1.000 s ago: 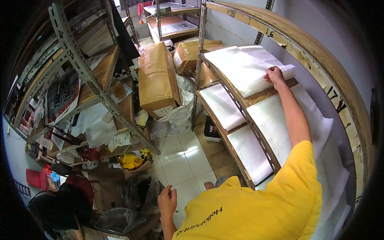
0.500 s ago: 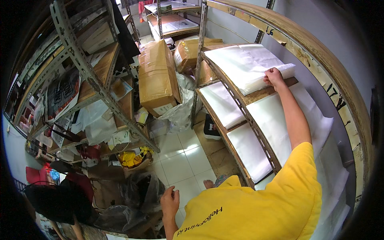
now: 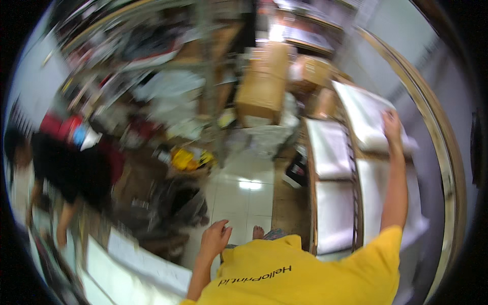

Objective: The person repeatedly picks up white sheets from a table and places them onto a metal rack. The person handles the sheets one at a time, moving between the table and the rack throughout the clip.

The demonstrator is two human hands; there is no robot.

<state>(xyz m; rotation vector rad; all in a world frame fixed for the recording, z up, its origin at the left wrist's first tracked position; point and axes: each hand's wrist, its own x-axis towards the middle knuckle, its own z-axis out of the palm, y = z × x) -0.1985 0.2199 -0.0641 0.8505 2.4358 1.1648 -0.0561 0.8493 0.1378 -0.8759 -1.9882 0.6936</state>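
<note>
Frame is motion-blurred; I note only what I can resolve. Far left: another person in dark clothes (image 3: 61, 162), bent over among clutter, details smeared. Beside that person, a red bundle (image 3: 58, 124) and loose white sheets (image 3: 168, 84) piled on metal shelving (image 3: 206, 61). Low on the floor, a yellow object (image 3: 185, 158), kind not readable, and dark bags (image 3: 178, 203) just in front of it. At lower left, a pale flat sheet (image 3: 147, 262) lies along the edge of the view.

Centre: white tiled floor (image 3: 244, 190) with a bright reflection. Above it, a stack of brown cardboard boxes (image 3: 262, 84), one tall and one smaller to its right.

My left hand (image 3: 216, 238) hangs free over the floor tiles near the yellow shirt (image 3: 305, 277). Its fingers are loosely curled, slightly apart, holding nothing and touching nothing.

Right of centre: a wooden rack (image 3: 356, 168) with white flat stacks on its levels. My right arm reaches up and out along it. My right hand (image 3: 392, 124) lies palm-down on the top white stack (image 3: 363, 114), near that stack's right edge. The fingers (image 3: 390, 116) look laid flat against the stack, close together; blur prevents me telling whether they grip its edge. The stack sits on the rack's upper level, well apart from the left hand.
</note>
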